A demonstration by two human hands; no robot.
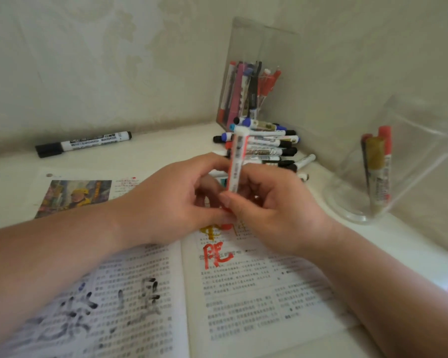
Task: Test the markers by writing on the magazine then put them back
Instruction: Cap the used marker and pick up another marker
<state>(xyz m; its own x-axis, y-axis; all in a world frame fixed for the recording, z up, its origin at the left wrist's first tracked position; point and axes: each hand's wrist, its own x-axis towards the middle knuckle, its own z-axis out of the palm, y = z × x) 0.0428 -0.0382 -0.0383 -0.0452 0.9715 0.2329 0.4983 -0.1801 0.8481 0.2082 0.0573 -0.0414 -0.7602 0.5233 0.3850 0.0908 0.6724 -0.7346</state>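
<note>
Above the middle of the open magazine [256, 293], the two hands meet around one red marker [238, 161], which stands almost upright with its white end on top. The left hand [176, 197] has its fingers curled at the lower end of the marker. The right hand [269, 213] pinches the barrel between thumb and fingers a little higher. The lower end is hidden between the hands, so I cannot tell if the cap is on or off; only a bit of red shows there.

I judge the marker to be light and stiff, a smooth plastic tube that can turn in the fingers. It is not fragile. A firm pinch on the middle of the barrel seems best for pulling or pressing the cap, with the other hand on the cap itself. For writing, the hold should be nearer the tip, and a wet tip may stain the skin.

The pages under the hands carry big red, orange and black characters. Just behind the hands a pile of markers [267, 146] lies on the worktop [166, 146]. Behind it, in the corner, stands a clear square box [264, 47] with more markers. One black marker [83, 144] lies alone by the wall at the left. At the right a round clear cup [352, 215] holds a red and a gold marker.
</note>
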